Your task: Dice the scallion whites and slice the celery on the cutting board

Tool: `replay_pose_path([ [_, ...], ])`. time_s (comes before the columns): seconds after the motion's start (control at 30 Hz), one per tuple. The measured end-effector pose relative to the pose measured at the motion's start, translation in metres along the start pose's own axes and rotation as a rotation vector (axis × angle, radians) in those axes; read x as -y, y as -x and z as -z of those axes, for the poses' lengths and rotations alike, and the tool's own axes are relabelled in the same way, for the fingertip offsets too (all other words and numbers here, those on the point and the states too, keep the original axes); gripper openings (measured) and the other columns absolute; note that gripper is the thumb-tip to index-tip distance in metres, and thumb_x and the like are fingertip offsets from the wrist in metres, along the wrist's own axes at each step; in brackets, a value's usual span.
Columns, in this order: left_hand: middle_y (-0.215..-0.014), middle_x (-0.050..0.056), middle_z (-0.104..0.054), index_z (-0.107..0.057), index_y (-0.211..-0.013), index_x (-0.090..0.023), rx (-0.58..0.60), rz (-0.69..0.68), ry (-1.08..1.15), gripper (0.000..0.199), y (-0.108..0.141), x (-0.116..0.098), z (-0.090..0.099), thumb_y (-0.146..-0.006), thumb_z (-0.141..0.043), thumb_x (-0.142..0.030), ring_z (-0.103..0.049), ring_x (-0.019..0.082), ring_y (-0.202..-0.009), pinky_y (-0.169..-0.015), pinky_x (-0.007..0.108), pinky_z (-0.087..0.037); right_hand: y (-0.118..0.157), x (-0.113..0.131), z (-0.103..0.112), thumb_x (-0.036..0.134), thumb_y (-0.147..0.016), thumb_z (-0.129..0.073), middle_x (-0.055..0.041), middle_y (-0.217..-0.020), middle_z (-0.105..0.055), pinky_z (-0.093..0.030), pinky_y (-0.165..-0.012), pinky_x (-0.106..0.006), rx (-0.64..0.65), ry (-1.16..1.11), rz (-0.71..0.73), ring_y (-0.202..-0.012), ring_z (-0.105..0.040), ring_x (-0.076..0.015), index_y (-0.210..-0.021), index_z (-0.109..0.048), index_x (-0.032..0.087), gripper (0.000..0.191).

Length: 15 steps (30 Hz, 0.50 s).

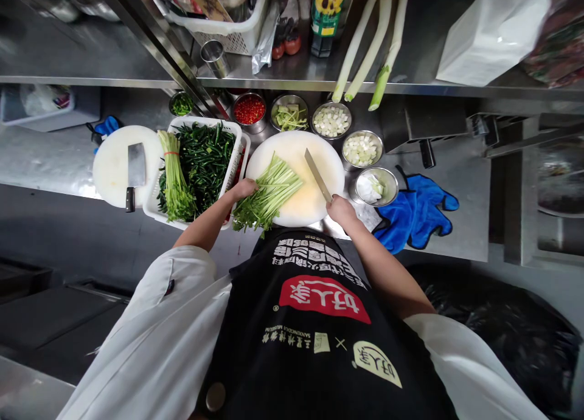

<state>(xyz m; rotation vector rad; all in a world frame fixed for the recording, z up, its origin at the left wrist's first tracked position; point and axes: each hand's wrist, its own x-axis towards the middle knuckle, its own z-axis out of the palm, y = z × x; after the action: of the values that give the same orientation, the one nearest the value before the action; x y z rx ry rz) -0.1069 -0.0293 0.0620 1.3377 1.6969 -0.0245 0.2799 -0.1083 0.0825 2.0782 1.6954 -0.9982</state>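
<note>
On the round white cutting board (pixel 314 210) lies a loose bunch of green celery stalks (pixel 278 189), its leafy ends hanging over the near left edge. My left hand (pixel 246 188) is closed at the left side of the bunch, with a thin stalk at its fingers. My right hand (pixel 341 212) grips the handle of a cleaver (pixel 317 172), whose blade rests over the right part of the board, apart from the celery.
Left of the board, a white basket (pixel 237 146) holds green chilies and tied celery (pixel 176 183). Another cleaver (pixel 135 166) lies on a second board (pixel 112 165). Metal bowls (pixel 331 121) of cut vegetables line the back; blue cloths (pixel 413 210) lie right. A shelf edge (pixel 283 86) runs above.
</note>
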Motion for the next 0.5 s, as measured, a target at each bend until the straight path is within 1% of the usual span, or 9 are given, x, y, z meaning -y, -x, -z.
replay_pose_path([
  [0.07, -0.061, 0.007, -0.061, -0.068, -0.068, -0.02, -0.025, -0.027, -0.011, 0.029, 0.002, -0.001, -0.001, -0.087, -0.066, -0.042, -0.062, 0.022, -0.063, -0.06, 0.033, -0.047, 0.0, 0.001, 0.001, 0.029, -0.108, -0.051, -0.0232, -0.126, -0.075, -0.053, -0.092, -0.033, -0.001, 0.001, -0.001, -0.118, -0.073, -0.0308, -0.132, -0.066, 0.012, 0.033],
  [0.13, -0.057, 0.003, -0.055, -0.062, -0.061, -0.02, -0.071, -0.087, -0.017, 0.038, 0.006, -0.002, -0.003, -0.085, -0.069, -0.048, -0.054, 0.017, -0.059, -0.055, 0.028, -0.04, 0.0, 0.001, 0.001, 0.028, -0.108, -0.051, -0.0232, -0.126, -0.076, -0.053, -0.092, -0.033, -0.004, 0.004, 0.003, -0.118, -0.073, -0.0304, -0.132, -0.066, 0.011, 0.033],
  [0.23, -0.053, -0.002, -0.047, -0.056, -0.058, -0.02, -0.096, -0.144, 0.058, 0.039, 0.012, -0.008, -0.005, -0.079, -0.074, -0.047, -0.044, 0.012, -0.055, -0.052, 0.025, -0.031, 0.001, 0.002, 0.002, 0.027, -0.107, -0.05, -0.0234, -0.126, -0.076, -0.053, -0.092, -0.033, -0.005, 0.006, 0.006, -0.117, -0.073, -0.03, -0.132, -0.066, 0.012, 0.033],
  [0.37, -0.058, 0.001, -0.055, -0.057, -0.063, -0.019, -0.011, -0.115, 0.354, 0.028, 0.014, -0.021, -0.009, -0.079, -0.071, -0.038, -0.041, 0.01, -0.051, -0.05, 0.027, -0.03, 0.001, 0.003, 0.002, 0.027, -0.107, -0.049, -0.0239, -0.129, -0.075, -0.053, -0.09, -0.034, -0.003, 0.009, 0.003, -0.117, -0.073, -0.0309, -0.131, -0.066, 0.011, 0.034],
  [0.4, -0.06, 0.003, -0.057, -0.057, -0.064, -0.019, -0.01, -0.114, 0.438, 0.025, 0.012, -0.025, -0.01, -0.079, -0.069, -0.036, -0.041, 0.01, -0.051, -0.05, 0.027, -0.031, 0.001, 0.003, 0.002, 0.027, -0.107, -0.049, -0.0239, -0.129, -0.075, -0.053, -0.09, -0.034, -0.001, 0.01, 0.001, -0.117, -0.073, -0.0311, -0.131, -0.066, 0.011, 0.034],
  [0.43, -0.062, 0.004, -0.059, -0.058, -0.066, -0.019, -0.025, -0.112, 0.518, 0.021, 0.011, -0.028, -0.012, -0.078, -0.067, -0.033, -0.042, 0.011, -0.052, -0.05, 0.027, -0.032, 0.001, 0.004, 0.002, 0.027, -0.107, -0.049, -0.0239, -0.13, -0.075, -0.053, -0.09, -0.034, 0.0, 0.011, -0.001, -0.117, -0.073, -0.0312, -0.132, -0.066, 0.011, 0.034],
  [0.5, -0.064, 0.005, -0.059, -0.06, -0.069, -0.019, -0.112, -0.105, 0.658, 0.014, 0.006, -0.035, -0.013, -0.076, -0.064, -0.03, -0.046, 0.012, -0.054, -0.051, 0.028, -0.036, 0.0, 0.004, 0.002, 0.028, -0.107, -0.049, -0.0237, -0.13, -0.075, -0.053, -0.09, -0.033, 0.004, 0.012, -0.004, -0.118, -0.073, -0.0308, -0.132, -0.066, 0.011, 0.034],
])
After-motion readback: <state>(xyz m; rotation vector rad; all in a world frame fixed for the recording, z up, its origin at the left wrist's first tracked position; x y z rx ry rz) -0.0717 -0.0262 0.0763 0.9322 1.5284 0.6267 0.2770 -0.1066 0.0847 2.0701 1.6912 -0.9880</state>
